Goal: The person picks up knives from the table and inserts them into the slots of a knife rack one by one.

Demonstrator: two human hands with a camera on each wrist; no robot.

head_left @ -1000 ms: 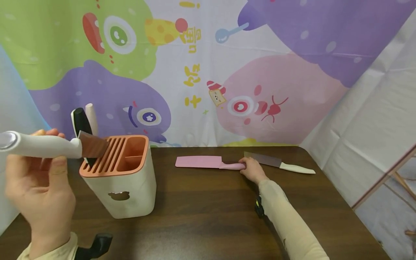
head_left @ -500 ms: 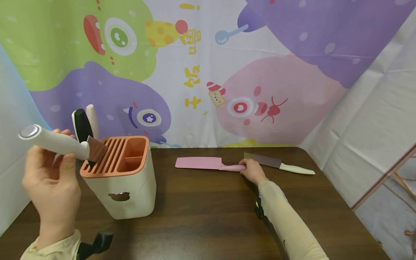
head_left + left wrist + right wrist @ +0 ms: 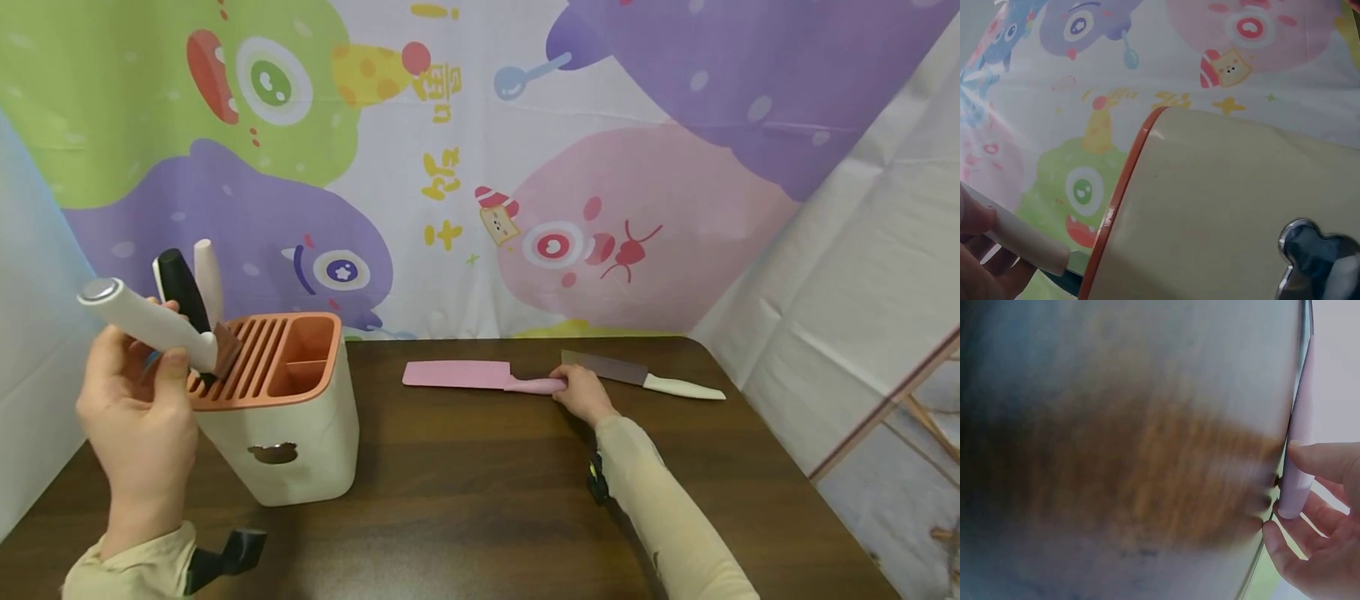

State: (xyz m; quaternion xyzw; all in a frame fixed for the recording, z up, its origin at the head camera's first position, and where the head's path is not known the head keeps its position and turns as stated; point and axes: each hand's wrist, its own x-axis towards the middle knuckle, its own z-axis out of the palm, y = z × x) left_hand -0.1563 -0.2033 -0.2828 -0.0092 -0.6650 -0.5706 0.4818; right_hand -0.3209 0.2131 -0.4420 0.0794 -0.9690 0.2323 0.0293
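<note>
My left hand (image 3: 142, 417) grips the white handle (image 3: 153, 321) of a knife, tilted with its butt up and to the left. The short visible part of its blade (image 3: 227, 350) meets the orange slotted top of a cream knife block (image 3: 300, 458); how deep it sits is hidden. In the left wrist view, the same handle (image 3: 1025, 240) slants towards the block's orange rim (image 3: 1113, 206). On the table, my right hand (image 3: 585, 393) pinches the end of the handle of a pink cleaver (image 3: 457, 374), which lies flat. The right wrist view shows thumb and fingers around that pink handle (image 3: 1300, 431).
A black-handled knife (image 3: 182, 287) and a pale-handled one (image 3: 208, 279) stand in the block. Behind my right hand, a knife with a cream handle (image 3: 684, 387) lies on the brown table (image 3: 480, 500). A printed cloth (image 3: 480, 283) hangs along the back.
My left hand has moved right with the white-handled knife, whose handle tilts more steeply and whose blade shows less above the slots. My right hand stays on the pink cleaver.
</note>
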